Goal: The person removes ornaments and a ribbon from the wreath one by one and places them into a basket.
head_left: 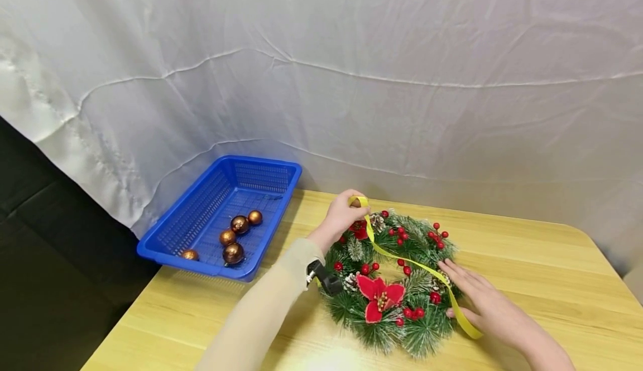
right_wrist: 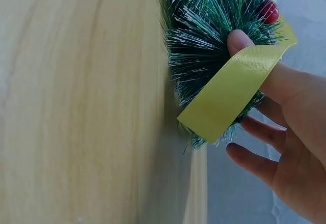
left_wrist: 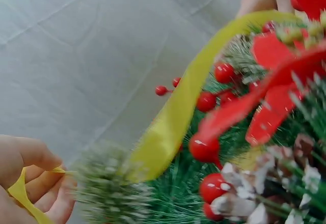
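Observation:
A green wreath [head_left: 422, 335] with red berries, pine cones and a red poinsettia [head_left: 374, 299] lies flat on the table. Across it runs a yellow ribbon [head_left: 409, 260], from the upper left to the lower right. My left hand [head_left: 341, 219] pinches the ribbon at the wreath's upper left; in the left wrist view the ribbon [left_wrist: 170, 117] arches over the greenery. On the right side, my right hand [head_left: 487, 302] touches the wreath's edge with loosely extended fingers. The ribbon's loose end [right_wrist: 229, 94] crosses over the right thumb in the right wrist view.
At the left of the table [head_left: 532, 265] stands a blue plastic basket [head_left: 221, 271] with several copper and brown baubles [head_left: 239, 224] in it. A pale cloth curtain [head_left: 402, 109] hangs behind the table's back edge.

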A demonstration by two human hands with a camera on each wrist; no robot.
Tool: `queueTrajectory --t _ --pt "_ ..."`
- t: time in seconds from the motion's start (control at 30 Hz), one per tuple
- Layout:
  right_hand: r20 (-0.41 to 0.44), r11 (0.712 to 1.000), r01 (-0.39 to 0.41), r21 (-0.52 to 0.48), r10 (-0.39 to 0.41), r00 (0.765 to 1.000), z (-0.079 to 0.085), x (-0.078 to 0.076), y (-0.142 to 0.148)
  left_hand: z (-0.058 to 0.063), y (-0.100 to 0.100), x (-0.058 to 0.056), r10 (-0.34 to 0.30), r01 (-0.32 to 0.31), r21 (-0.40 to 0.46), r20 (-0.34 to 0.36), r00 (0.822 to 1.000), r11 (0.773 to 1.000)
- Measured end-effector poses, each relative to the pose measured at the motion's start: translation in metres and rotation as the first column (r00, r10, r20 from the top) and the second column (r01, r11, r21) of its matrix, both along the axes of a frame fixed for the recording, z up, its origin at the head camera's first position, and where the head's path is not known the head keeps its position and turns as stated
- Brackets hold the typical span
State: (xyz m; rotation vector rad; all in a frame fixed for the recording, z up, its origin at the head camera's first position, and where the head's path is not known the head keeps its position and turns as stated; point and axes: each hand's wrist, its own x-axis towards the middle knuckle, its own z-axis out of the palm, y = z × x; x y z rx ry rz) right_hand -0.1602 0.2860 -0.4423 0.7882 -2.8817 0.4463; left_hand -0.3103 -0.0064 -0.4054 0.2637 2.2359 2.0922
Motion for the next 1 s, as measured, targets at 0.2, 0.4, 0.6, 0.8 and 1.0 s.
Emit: queueTrajectory --t 0.2,0.4,0.6,0.8,1.0 --pt "-0.021 1.000 -0.012 0.005 0.012 1.000 0.001 0.000 0.000 0.020 -0.018 0.006 -0.021 0.023 0.072 -0.025 0.999 0.997" --pt "-0.028 1.000 -0.014 0.001 0.014 1.000 0.001 0.001 0.000 0.044 -0.041 0.011 0.024 -0.014 0.160 -0.058 0.998 0.987" --pt "0.011 0.999 -0.001 -0.035 0.002 1.000 0.001 0.002 -0.001 0.073 -0.071 0.014 0.128 -0.105 0.216 -0.097 0.987 0.971" --pt "0.038 0.998 0.015 -0.059 -0.013 0.999 0.000 0.002 -0.002 0.092 -0.102 0.013 0.203 -0.159 0.291 -0.127 0.971 0.944" --pt "0.039 0.998 0.021 -0.055 -0.019 0.999 -0.001 0.002 -0.003 0.108 -0.135 0.013 0.269 -0.201 0.350 -0.158 0.950 0.915"
